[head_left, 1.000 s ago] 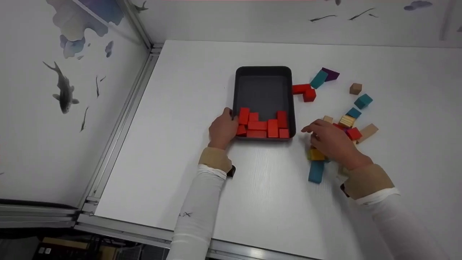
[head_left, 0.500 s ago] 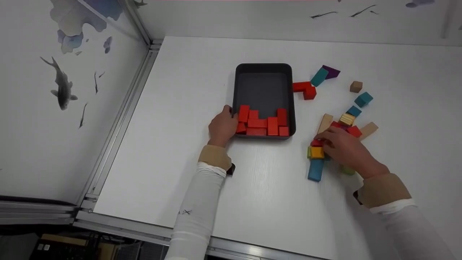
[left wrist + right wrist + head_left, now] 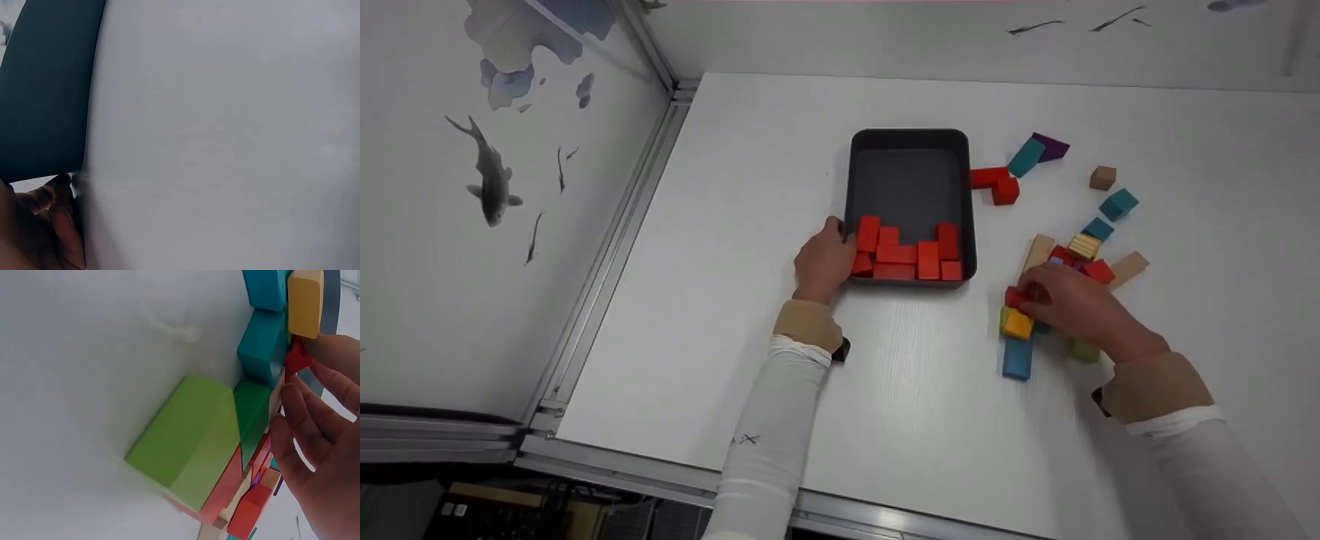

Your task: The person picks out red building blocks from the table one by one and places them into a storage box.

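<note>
- Since the earliest frame, I note the right hand [image 3: 1072,304] has moved away from the tray [image 3: 911,180] into the block pile.
- Its thumb and forefinger, nearly closed, pinch a red block [image 3: 297,359] just beyond the yellow block [image 3: 1017,324].
- Left hand [image 3: 821,262]: fingers bent, gripping the tray's left side.
- Red blocks [image 3: 895,255] lie along the tray's near end.

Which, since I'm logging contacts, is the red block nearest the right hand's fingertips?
The red block beside the orange block; other red blocks lie in the tray, beside it, or elsewhere in the pile.
</note>
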